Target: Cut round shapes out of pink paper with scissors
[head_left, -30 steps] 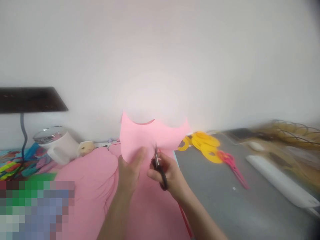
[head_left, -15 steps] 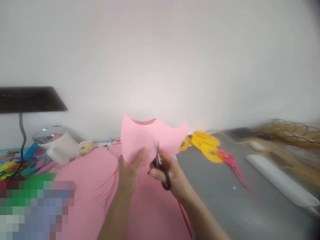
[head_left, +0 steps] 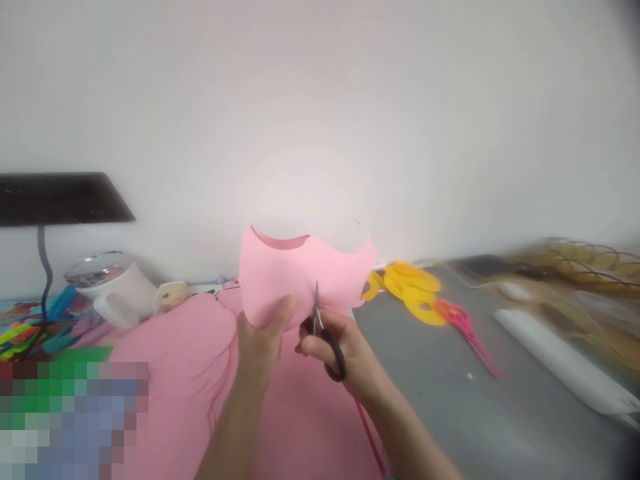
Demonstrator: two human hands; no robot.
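Observation:
A sheet of pink paper (head_left: pixel 275 277) with curved cut-outs along its top edge is held up in front of me. My left hand (head_left: pixel 263 343) grips its lower left part, thumb on the near face and fingers mostly hidden behind. In my right hand (head_left: pixel 345 347) is a pair of scissors (head_left: pixel 330 353) with black handles, their blades pointing up at the paper's middle. Below, more pink paper (head_left: pixel 305 413) covers the table. To the left of my left hand lies a spread pile of rounded pink paper cut-outs (head_left: pixel 175 353).
Yellow paper rings (head_left: pixel 410 287) and pink scissors (head_left: pixel 470 337) lie on the grey table (head_left: pixel 415 387) at right, beside a long white object (head_left: pixel 560 360). At left stand a white mug (head_left: pixel 125 293) and a dark panel (head_left: pixel 60 198) on a stalk. A wall rises behind.
The pink sheet has shifted slightly left, and its left side bows more. The scissors' handle loop has swung a little to the right. Both hands keep their hold.

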